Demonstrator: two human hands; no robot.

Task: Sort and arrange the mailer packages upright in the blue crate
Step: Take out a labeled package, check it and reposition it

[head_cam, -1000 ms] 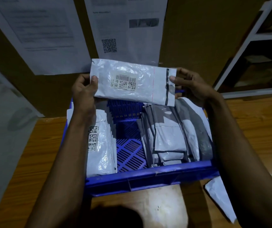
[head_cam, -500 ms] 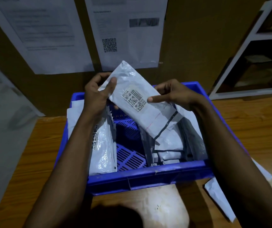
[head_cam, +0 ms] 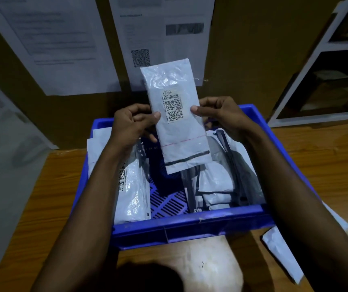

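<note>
A white mailer package with a barcode label stands almost upright above the blue crate. My left hand pinches its left edge and my right hand pinches its right edge. Inside the crate, a stack of white mailers stands against the left side. Several grey and white mailers lean at the right side. Between the two groups the slotted crate floor shows.
The crate sits on a wooden table. A loose white mailer lies on the table to the crate's right. Printed sheets hang on the brown wall behind. A white shelf frame stands at the far right.
The held mailer has been turned from lying crosswise to standing nearly upright, label facing me. Both hands shifted inward to its side edges above the crate.
</note>
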